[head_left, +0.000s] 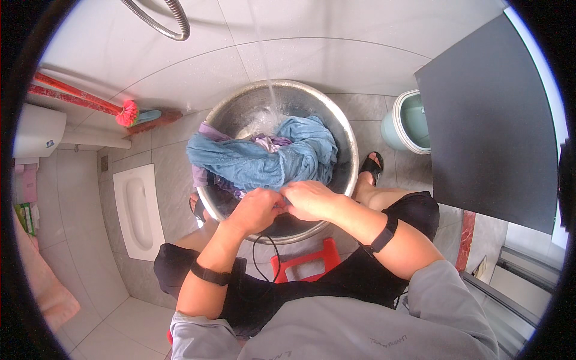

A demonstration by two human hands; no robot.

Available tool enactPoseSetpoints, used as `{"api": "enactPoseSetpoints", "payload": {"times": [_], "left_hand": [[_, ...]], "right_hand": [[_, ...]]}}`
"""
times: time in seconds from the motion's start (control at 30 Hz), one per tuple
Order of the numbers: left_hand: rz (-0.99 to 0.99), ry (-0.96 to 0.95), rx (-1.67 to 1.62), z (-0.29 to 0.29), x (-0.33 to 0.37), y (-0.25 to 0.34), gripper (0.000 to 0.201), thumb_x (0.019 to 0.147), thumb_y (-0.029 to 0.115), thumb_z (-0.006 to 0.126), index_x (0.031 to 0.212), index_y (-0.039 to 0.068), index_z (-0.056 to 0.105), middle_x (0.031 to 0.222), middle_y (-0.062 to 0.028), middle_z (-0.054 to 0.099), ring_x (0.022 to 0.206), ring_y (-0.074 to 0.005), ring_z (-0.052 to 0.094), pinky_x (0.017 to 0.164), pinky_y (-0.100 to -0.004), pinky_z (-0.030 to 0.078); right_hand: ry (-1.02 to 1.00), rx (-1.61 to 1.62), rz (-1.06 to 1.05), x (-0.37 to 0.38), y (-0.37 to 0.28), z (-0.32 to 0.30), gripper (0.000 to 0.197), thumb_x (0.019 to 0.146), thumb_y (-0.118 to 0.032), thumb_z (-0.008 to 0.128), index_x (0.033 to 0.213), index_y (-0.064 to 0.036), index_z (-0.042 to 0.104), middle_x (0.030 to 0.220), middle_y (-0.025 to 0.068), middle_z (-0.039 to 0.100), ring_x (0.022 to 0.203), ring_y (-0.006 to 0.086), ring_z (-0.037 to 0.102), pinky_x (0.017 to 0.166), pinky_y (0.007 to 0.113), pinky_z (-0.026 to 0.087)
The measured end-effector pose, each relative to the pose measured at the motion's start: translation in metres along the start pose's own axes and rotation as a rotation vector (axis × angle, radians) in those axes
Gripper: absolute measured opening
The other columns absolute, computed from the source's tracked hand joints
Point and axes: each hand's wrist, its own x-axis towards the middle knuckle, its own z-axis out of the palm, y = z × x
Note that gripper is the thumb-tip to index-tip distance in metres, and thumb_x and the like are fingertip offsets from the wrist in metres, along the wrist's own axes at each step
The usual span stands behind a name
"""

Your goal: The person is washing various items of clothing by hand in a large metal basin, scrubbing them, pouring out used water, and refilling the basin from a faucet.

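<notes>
A large round metal basin stands on the floor before me, with water pouring into its far part. Wet blue cloth is heaped in it and hangs over the left rim, with purple cloth beside and under it. My left hand and my right hand meet above the basin's near part, at the near edge of the blue cloth. Both have curled fingers and appear to grip that cloth between them. The fingertips are partly hidden behind the hands.
A white squat toilet is set in the floor at left. Red-handled brooms lean at the far left wall. A pale green bucket stands right of the basin, beside a dark panel. The red stool is under me; a metal hose hangs above.
</notes>
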Motion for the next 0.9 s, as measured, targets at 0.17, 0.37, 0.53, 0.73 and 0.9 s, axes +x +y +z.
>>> {"api": "enactPoseSetpoints", "payload": {"times": [0.17,0.37,0.53,0.73,0.9], "left_hand": [[-0.008,0.006,0.012,0.000,0.000,0.002,0.013,0.082,0.014,0.069,0.087,0.002,0.071,0.086,-0.0198,0.069,0.087,-0.0390,0.066,0.078,-0.0470,0.052],[-0.014,0.004,0.001,0.001,0.001,0.001,0.014,0.082,0.016,0.069,0.086,0.002,0.070,0.085,-0.0201,0.069,0.087,-0.0394,0.066,0.078,-0.0476,0.052],[0.013,0.001,0.030,0.002,0.001,-0.002,0.015,0.081,0.015,0.070,0.089,0.002,0.069,0.087,-0.0182,0.070,0.085,-0.0371,0.068,0.076,-0.0437,0.054],[0.027,0.012,0.025,0.005,0.001,-0.005,0.014,0.082,0.014,0.070,0.089,0.002,0.069,0.087,-0.0184,0.070,0.085,-0.0372,0.068,0.075,-0.0437,0.053],[0.050,0.027,0.024,0.007,0.001,-0.007,0.012,0.081,0.012,0.069,0.089,0.003,0.069,0.087,-0.0184,0.070,0.085,-0.0379,0.067,0.075,-0.0443,0.053]], "right_hand": [[-0.001,0.003,0.003,0.000,0.002,0.003,0.023,0.084,-0.019,0.064,0.100,-0.0029,0.066,0.100,0.0208,0.066,0.099,0.0391,0.064,0.085,0.048,0.051],[0.004,0.001,0.007,0.001,0.001,0.001,0.022,0.083,-0.018,0.064,0.099,-0.0032,0.066,0.100,0.0202,0.066,0.099,0.0388,0.064,0.085,0.048,0.051],[0.000,-0.006,0.006,0.001,0.002,0.001,0.021,0.083,-0.018,0.064,0.098,-0.0035,0.066,0.099,0.0197,0.066,0.099,0.0384,0.064,0.084,0.048,0.051],[0.025,-0.003,-0.007,0.000,0.003,0.004,0.021,0.084,-0.018,0.064,0.098,-0.0037,0.066,0.099,0.0196,0.066,0.098,0.0384,0.064,0.084,0.048,0.051],[0.016,-0.015,0.001,0.001,0.002,0.004,0.021,0.084,-0.019,0.064,0.098,-0.0034,0.066,0.098,0.0199,0.066,0.098,0.0385,0.064,0.084,0.048,0.052]]}}
